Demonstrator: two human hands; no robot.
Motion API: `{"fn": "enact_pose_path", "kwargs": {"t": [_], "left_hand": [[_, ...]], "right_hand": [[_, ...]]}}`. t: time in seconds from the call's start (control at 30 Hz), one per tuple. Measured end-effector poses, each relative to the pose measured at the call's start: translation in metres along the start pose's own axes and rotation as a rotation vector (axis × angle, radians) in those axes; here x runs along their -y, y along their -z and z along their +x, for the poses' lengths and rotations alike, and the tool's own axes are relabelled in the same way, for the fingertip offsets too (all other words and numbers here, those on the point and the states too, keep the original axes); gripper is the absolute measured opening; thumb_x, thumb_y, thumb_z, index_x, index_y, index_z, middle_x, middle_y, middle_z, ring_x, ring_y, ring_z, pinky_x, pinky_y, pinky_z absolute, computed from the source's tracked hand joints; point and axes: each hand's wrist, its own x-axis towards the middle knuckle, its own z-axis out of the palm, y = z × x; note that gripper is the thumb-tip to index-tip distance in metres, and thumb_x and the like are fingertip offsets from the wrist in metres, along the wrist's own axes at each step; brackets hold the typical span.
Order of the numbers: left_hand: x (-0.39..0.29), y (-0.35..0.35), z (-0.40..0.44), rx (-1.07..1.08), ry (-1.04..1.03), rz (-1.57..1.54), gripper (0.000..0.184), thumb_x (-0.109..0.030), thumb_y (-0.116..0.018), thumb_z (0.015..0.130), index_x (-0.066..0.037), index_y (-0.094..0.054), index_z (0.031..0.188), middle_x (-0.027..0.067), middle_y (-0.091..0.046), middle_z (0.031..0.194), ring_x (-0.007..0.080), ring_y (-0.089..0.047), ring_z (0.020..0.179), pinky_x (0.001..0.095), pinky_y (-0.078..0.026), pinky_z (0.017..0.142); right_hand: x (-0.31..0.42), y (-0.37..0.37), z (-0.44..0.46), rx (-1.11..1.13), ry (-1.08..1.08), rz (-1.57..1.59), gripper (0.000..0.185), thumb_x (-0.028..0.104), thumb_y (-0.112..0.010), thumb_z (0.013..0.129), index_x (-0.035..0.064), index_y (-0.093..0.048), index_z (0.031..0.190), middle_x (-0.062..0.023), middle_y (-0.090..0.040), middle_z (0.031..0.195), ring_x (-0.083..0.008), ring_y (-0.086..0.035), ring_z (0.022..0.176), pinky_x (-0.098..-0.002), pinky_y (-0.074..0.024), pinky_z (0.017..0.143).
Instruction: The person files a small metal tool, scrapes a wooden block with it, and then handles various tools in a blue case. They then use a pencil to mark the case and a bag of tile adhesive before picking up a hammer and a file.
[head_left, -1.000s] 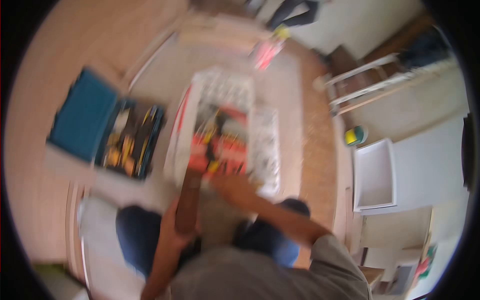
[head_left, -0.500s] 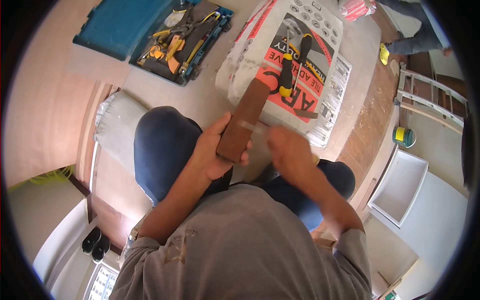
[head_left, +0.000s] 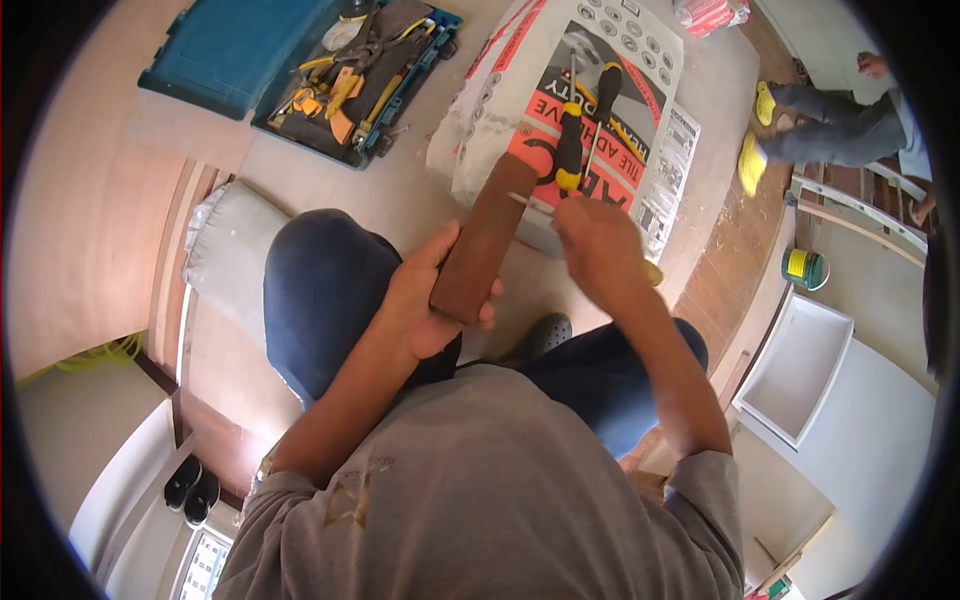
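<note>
A reddish-brown sharpening stone (head_left: pixel 482 245) lies slanted in my left hand (head_left: pixel 425 300), whose fingers and thumb wrap its lower end. My right hand (head_left: pixel 605 250) is closed around a chisel (head_left: pixel 530 203). Its narrow metal blade reaches to the stone's upper right edge; whether it presses on the face I cannot tell. The yellowish handle end shows below my right hand, and the rest of the handle is hidden in my fingers. Just beyond the stone, two black-and-yellow screwdrivers (head_left: pixel 569 150) rest on a bag of tile adhesive (head_left: pixel 640 130).
An open teal toolbox (head_left: pixel 375 150) full of hand tools sits at upper left. A wrapped grey bundle (head_left: pixel 235 240) lies by my left knee. To the right are a co-worker's legs (head_left: pixel 830 130), a ladder (head_left: pixel 850 205), a green tub (head_left: pixel 805 268) and a white drawer (head_left: pixel 797 370).
My right hand and the chisel have moved up and right, from the stone's middle toward its upper end. The stone has barely moved. The co-worker has stepped further into view at right.
</note>
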Motion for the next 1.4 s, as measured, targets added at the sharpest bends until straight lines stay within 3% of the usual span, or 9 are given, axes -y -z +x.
{"fn": "enact_pose_path", "kwargs": {"t": [0.2,0.43,0.5,0.6,0.87,1.1,1.17,1.27,1.4], "left_hand": [[0.004,-0.002,-0.005,-0.037,-0.029,-0.093,0.046,-0.047,-0.042,0.106,-0.008,-0.059,0.123,0.0127,-0.066,0.087,0.0278,-0.065,0.069,0.0444,-0.052,0.054],[0.0,-0.001,-0.001,-0.011,-0.02,-0.089,0.045,-0.045,-0.035,0.108,-0.009,-0.058,0.122,0.018,-0.066,0.083,0.0313,-0.064,0.058,0.0445,-0.056,0.055],[0.005,-0.001,-0.003,-0.031,-0.014,-0.102,0.045,-0.045,-0.035,0.108,-0.009,-0.058,0.122,0.0182,-0.066,0.083,0.0314,-0.064,0.057,0.0448,-0.055,0.055],[-0.001,-0.005,0.001,-0.024,-0.034,-0.024,0.045,-0.046,-0.036,0.108,-0.009,-0.058,0.122,0.0187,-0.066,0.082,0.0318,-0.064,0.057,0.045,-0.055,0.055],[0.003,0.002,-0.003,0.048,-0.018,-0.025,0.046,-0.049,-0.044,0.105,-0.008,-0.059,0.121,0.0136,-0.067,0.085,0.0281,-0.066,0.063,0.0433,-0.055,0.055],[0.004,0.005,-0.002,0.051,-0.011,-0.035,0.046,-0.049,-0.044,0.105,-0.009,-0.059,0.121,0.0139,-0.067,0.084,0.0278,-0.066,0.063,0.043,-0.055,0.057],[0.004,0.004,-0.003,0.063,-0.003,-0.036,0.045,-0.049,-0.044,0.105,-0.01,-0.06,0.121,0.0134,-0.067,0.085,0.0272,-0.066,0.063,0.0431,-0.055,0.057],[0.003,0.004,-0.001,0.039,0.01,-0.104,0.046,-0.047,-0.039,0.107,-0.01,-0.058,0.125,0.0184,-0.068,0.084,0.032,-0.066,0.059,0.0454,-0.056,0.055],[0.006,0.001,-0.003,-0.03,-0.015,-0.102,0.046,-0.047,-0.038,0.107,-0.009,-0.058,0.125,0.0179,-0.068,0.084,0.0316,-0.066,0.059,0.0451,-0.056,0.056]], "right_hand": [[0.021,0.011,-0.021,0.098,0.158,0.026,0.011,0.003,-0.064,0.077,0.0088,-0.055,0.081,-0.0108,-0.059,0.081,-0.032,-0.06,0.078,-0.0465,-0.047,0.07],[0.026,0.0,-0.006,0.05,0.14,0.064,0.006,0.005,-0.062,0.08,0.0061,-0.056,0.08,-0.0124,-0.058,0.079,-0.033,-0.061,0.079,-0.0465,-0.0475,0.069],[0.019,0.008,-0.017,0.213,0.031,-0.115,0.011,0.009,-0.063,0.078,0.0077,-0.057,0.088,-0.011,-0.06,0.082,-0.0328,-0.062,0.081,-0.0464,-0.0482,0.071],[0.001,0.002,-0.005,-0.005,-0.012,0.01,0.011,0.006,-0.064,0.08,0.0075,-0.055,0.087,-0.012,-0.059,0.082,-0.034,-0.063,0.082,-0.0462,-0.0489,0.072],[0.009,0.008,-0.004,0.097,-0.147,0.068,0.007,0.006,-0.062,0.089,0.007,-0.056,0.093,-0.0138,-0.059,0.084,-0.0383,-0.064,0.075,-0.0489,-0.0527,0.062],[0.0,0.009,0.001,0.099,-0.197,0.076,0.014,0.005,-0.059,0.094,0.0064,-0.061,0.107,-0.017,-0.065,0.093,-0.0396,-0.067,0.086,-0.0492,-0.0537,0.07],[-0.003,0.011,0.009,0.295,-0.373,0.1,0.018,0.004,-0.058,0.092,0.0068,-0.061,0.109,-0.0171,-0.067,0.098,-0.0375,-0.068,0.089,-0.0491,-0.0543,0.073],[0.023,0.0,-0.012,0.115,0.012,0.153,0.018,0.004,-0.058,0.092,0.0067,-0.061,0.109,-0.0158,-0.068,0.094,-0.037,-0.068,0.089,-0.0481,-0.054,0.074],[0.015,0.018,-0.009,0.196,-0.125,0.063,0.011,0.005,-0.059,0.092,0.0065,-0.063,0.102,-0.0139,-0.066,0.086,-0.0349,-0.068,0.085,-0.0452,-0.0534,0.071]]}}
